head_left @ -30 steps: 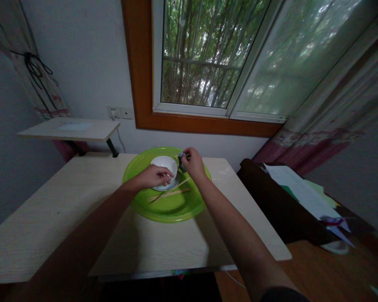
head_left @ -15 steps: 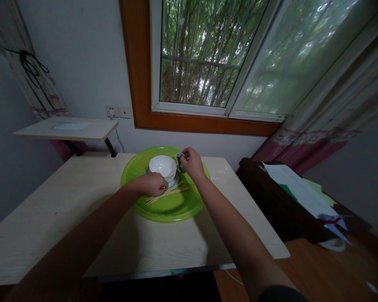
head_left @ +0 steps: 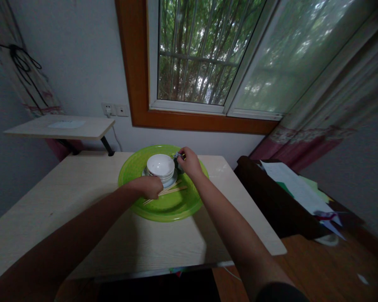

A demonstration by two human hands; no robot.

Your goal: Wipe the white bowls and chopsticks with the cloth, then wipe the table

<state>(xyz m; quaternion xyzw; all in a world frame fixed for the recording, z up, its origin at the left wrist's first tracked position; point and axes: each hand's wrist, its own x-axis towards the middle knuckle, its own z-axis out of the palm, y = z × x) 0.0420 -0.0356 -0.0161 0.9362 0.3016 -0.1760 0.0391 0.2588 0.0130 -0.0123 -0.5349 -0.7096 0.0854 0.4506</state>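
Note:
A round green tray (head_left: 173, 214) holds a stack of white bowls (head_left: 160, 165) on a pale plate (head_left: 174, 180). Several light wooden chopsticks (head_left: 176, 190) lie in front of the stack. My left hand (head_left: 151, 187) is closed at the bowls' near left side, over the chopsticks; its fingertips are hidden, so whatever it grips cannot be made out. Right of the bowls, the fingers of my right hand (head_left: 189, 161) pinch a small grey-blue thing (head_left: 177, 156) whose kind is unclear. A dark patch shows just below it, partly covered by that hand.
The tray stands on a pale wooden table (head_left: 170, 247) against the wall. On the left is a raised shelf (head_left: 63, 131) with a paper on it. A window (head_left: 204, 54) is ahead. To the right, a dark brown piece of furniture (head_left: 258, 188) carries papers (head_left: 296, 188).
My left hand has shifted slightly left on the tray, its fingers turned further from view. My right hand stays by the bowls with the grey-blue thing. The view has shifted slightly.

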